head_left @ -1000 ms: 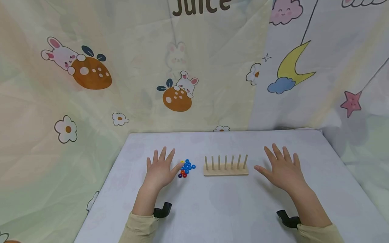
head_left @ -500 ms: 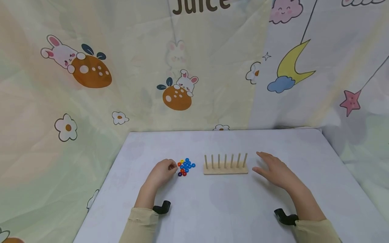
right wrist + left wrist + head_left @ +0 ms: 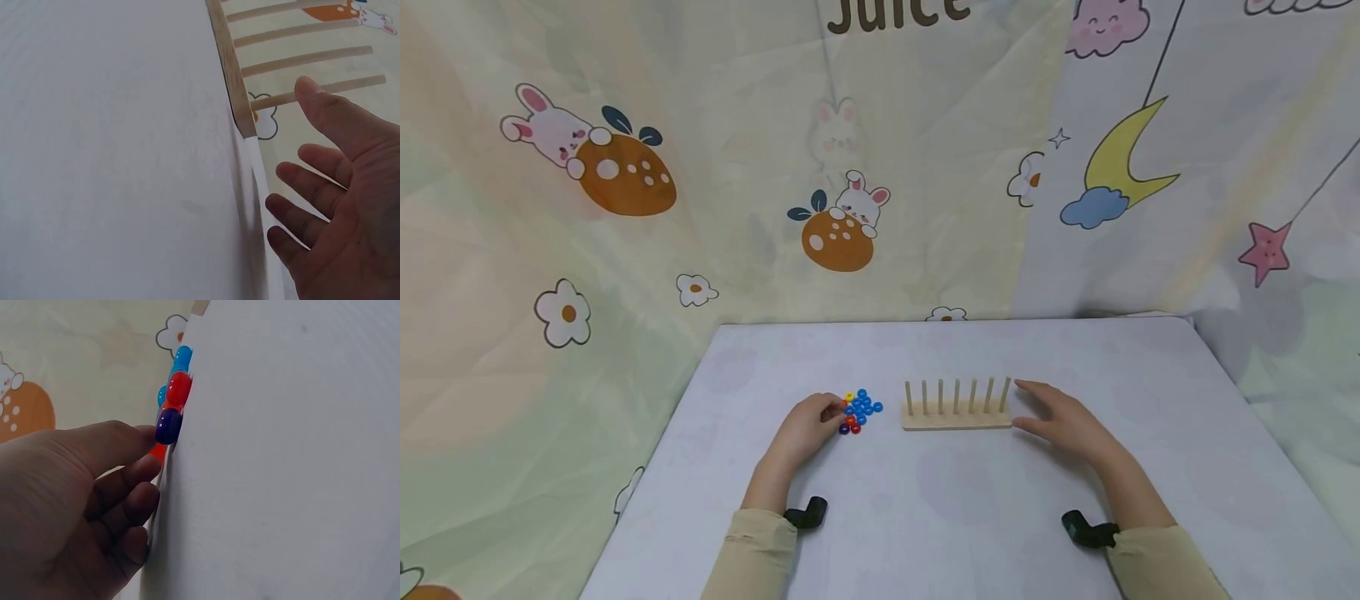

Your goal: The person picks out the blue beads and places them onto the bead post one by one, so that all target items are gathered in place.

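Observation:
In the head view my left hand is at the left edge of a small cluster of beads, mostly blue, with yellow, red and dark purple ones. Its thumb and fingers close around an orange-red bead, partly hidden behind the thumb in the left wrist view. A dark purple bead lies right at the thumb tip. My right hand is at the right end of a wooden peg rack, thumb and fingers spread apart with nothing between them. The rack's upright pegs are bare.
Both hands work over a white-covered table whose far edge meets a printed cloth backdrop. The peg rack stands to the right of the beads, a short gap between them. Black camera mounts sit on both wrists.
My left hand has gone from spread fingers to a pinch at the beads, covering the orange-red one. My right hand has lowered and moved left to the rack's end.

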{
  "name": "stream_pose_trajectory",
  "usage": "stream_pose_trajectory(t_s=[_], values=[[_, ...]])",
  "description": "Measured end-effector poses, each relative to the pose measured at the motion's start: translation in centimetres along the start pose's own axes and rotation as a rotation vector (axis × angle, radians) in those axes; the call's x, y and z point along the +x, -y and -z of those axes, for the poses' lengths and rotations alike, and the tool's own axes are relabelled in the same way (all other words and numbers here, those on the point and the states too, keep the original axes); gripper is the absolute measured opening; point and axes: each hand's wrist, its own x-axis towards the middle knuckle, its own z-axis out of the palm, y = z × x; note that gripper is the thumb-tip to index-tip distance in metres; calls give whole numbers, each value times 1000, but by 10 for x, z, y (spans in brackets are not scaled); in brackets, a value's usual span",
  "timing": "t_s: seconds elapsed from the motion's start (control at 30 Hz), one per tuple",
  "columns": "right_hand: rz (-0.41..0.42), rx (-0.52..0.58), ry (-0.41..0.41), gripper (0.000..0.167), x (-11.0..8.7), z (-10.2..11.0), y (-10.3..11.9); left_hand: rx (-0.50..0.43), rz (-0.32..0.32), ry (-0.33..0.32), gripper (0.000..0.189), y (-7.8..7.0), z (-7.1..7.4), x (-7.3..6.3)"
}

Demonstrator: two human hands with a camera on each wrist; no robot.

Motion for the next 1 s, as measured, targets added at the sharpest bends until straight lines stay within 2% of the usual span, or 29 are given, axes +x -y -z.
stream_pose_trajectory(t_s=[0.1,0.3,0.6,1.0], values=[[10,41,-6,74,2,-7,-4,8,4,-4,20,0,-2,2],[-25,94,-12,73,4,-18,-12,32,-8,-17,24,2,-6,7],[-20,50,-37,76,7,-30,-15,68,24,-5,28,2,-7,12],[-32,-19,-64,67,6,-31,-16,97,19,16,25,1,-7,15]])
